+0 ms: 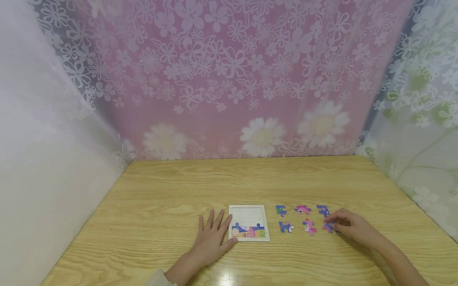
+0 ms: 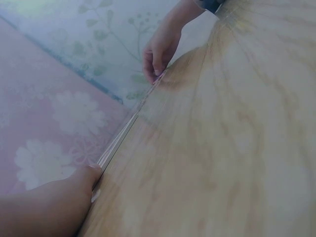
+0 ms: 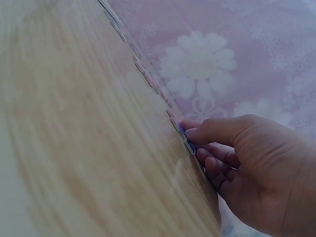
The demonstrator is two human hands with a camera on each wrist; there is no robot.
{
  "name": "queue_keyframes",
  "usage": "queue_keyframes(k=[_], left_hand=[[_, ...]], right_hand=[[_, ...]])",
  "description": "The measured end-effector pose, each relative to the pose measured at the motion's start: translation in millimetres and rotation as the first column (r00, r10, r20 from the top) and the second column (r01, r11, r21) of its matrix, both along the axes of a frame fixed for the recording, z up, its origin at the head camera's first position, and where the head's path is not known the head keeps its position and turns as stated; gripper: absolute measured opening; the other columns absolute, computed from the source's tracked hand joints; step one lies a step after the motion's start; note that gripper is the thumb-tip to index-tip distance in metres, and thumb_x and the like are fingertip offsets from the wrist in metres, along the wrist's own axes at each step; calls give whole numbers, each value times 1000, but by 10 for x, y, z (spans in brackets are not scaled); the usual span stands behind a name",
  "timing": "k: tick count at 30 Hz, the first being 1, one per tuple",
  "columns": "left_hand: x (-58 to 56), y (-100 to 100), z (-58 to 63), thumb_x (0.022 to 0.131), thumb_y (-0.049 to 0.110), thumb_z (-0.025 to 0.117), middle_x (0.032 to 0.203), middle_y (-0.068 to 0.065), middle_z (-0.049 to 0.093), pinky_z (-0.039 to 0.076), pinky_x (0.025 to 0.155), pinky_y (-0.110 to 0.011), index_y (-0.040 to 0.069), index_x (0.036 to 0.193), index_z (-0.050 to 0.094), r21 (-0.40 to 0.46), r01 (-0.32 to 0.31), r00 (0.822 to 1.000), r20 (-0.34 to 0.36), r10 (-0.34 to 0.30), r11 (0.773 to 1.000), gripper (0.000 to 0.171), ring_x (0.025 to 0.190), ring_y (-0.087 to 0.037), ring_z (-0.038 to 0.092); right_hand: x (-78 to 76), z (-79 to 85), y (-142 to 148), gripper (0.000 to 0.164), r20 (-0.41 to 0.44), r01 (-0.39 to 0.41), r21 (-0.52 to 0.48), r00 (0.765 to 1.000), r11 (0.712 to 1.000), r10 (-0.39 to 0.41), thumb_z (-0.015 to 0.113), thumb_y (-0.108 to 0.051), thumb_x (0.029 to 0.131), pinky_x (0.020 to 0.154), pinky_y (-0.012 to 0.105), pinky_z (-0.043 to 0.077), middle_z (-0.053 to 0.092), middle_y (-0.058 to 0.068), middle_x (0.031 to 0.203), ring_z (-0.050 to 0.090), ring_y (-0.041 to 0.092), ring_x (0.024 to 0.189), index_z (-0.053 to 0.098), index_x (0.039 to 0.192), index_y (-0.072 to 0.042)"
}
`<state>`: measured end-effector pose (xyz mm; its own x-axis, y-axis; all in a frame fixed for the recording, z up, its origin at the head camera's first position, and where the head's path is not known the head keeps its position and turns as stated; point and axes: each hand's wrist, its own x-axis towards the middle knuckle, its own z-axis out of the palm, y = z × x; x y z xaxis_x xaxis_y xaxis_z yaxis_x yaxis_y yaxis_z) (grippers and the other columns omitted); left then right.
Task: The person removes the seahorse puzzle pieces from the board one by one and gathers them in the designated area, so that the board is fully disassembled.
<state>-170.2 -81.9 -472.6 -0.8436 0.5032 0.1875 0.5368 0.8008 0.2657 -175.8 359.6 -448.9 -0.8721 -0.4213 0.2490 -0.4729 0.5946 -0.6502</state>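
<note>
My left hand (image 1: pixel 211 243) lies on the table with its fingers straight and spread, fingertips and thumb at the left edge of a white puzzle frame (image 1: pixel 247 215). Joined puzzle pieces (image 1: pixel 251 232) fill the bottom row of the frame; above them its white base is bare. On the right, thumb and forefinger of my right hand (image 1: pixel 359 228) pinch a blue and pink puzzle piece (image 1: pixel 327 227), partly covered by the fingers. The right wrist view shows this hand (image 3: pixel 266 163) low at the table, its other fingers curled. The left wrist view catches the left thumb (image 2: pixel 89 175) against the frame's edge.
Between frame and right hand lie loose pieces in two rows: a blue-green one (image 1: pixel 280 210), a pink one with an eye (image 1: pixel 303 210), a blue starfish one (image 1: pixel 323 210), a blue-white one (image 1: pixel 286 227) and a pink one (image 1: pixel 309 227). Flowered curtains (image 1: pixel 214 79) surround the wooden table (image 1: pixel 179 182).
</note>
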Motion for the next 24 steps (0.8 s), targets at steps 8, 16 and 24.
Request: queue_keyframes(k=[8,16,24], left_hand=[[-1,0,8,94,57,30,147,-19,20,0,97,-66,11,144,30,5,5,1000,14,-5,1000,69,132,-45,7],[5,-2,10,94,56,32,147,-20,21,1,97,-66,10,144,31,15,6,1000,-2,-6,1000,68,132,-46,8],[-3,4,-2,93,58,29,148,-18,19,-1,98,-65,13,145,29,-9,-10,1000,12,10,1000,69,133,-44,6]], right_hand=[[-24,-30,12,15,-33,-26,-15,999,1000,26,58,5,86,65,22,46,58,7,96,53,9,81,63,100,2],[-15,-19,7,14,-21,-7,-5,1000,1000,6,59,1,87,66,23,46,59,5,96,54,9,81,64,101,-1],[-8,-20,18,14,-17,0,8,1000,1000,0,59,-3,88,67,23,46,58,3,97,55,13,82,64,101,-3]])
